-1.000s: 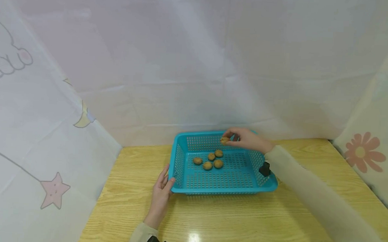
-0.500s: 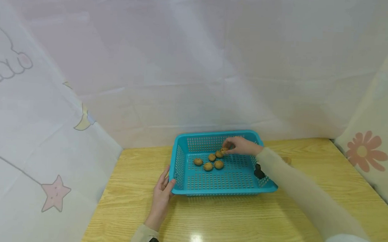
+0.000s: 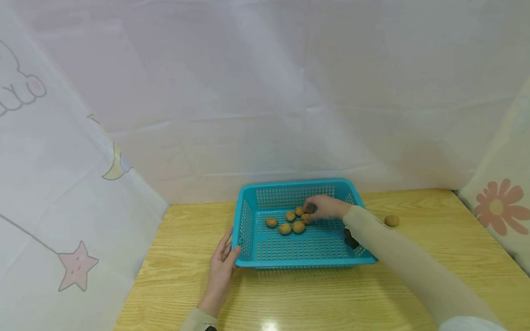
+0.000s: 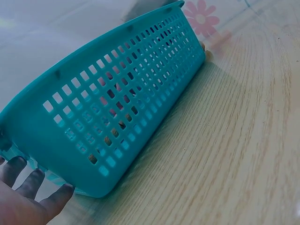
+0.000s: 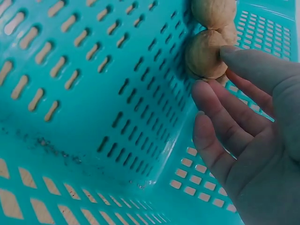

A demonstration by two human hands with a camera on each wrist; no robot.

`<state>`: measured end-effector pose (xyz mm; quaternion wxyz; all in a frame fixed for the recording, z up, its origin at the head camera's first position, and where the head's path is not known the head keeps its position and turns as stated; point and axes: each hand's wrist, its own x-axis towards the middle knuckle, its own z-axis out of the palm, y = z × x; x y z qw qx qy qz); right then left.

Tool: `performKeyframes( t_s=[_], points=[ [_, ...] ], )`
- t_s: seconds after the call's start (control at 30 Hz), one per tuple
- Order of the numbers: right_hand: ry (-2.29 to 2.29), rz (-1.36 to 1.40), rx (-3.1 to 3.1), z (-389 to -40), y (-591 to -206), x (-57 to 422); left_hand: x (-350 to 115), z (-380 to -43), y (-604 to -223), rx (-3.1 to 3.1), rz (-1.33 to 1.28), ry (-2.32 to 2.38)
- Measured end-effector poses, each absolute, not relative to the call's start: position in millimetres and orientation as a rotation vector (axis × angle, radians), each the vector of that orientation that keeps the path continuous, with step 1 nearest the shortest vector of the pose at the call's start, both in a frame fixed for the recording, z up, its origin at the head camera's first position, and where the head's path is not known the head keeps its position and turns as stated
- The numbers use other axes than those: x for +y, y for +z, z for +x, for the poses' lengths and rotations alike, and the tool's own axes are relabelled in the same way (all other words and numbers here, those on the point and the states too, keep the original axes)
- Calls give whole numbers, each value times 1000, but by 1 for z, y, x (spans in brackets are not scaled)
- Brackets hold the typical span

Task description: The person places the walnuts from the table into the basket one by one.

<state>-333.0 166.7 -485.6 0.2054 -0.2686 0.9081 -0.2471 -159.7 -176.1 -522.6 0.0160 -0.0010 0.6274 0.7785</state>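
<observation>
My left hand [image 3: 222, 271] grips the blue basket [image 3: 305, 263] near its left corner; inside, my right hand [image 3: 328, 208] pinches a walnut [image 3: 305, 218] beside five others [image 3: 285, 229]. Rightward, the desk [image 3: 285, 304] holds another walnut [image 3: 392, 220].

The basket [image 3: 305, 263] looks like smooth moulded plastic with a mild gloss, its inner wall flecked with dark specks in the right wrist view. The walnuts [image 5: 202, 56] have matt, woody shells, faintly seamed. The bench [image 3: 294, 305] shows wood grain under a glossy finish that throws back a bright spot of light. The backdrop [image 3: 268, 86] is creased sheeting with a soft sheen, cloth or plastic unclear. The sleeve [image 3: 403, 255] looks like matt cloth.
</observation>
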Motion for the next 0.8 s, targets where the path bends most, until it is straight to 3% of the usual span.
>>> performKeyframes(
  t_s=[0.8],
  points=[
    [-872, -922, 2646, -304, -431, 190, -177, -160, -522, 1967, -1, 2406]
  ],
)
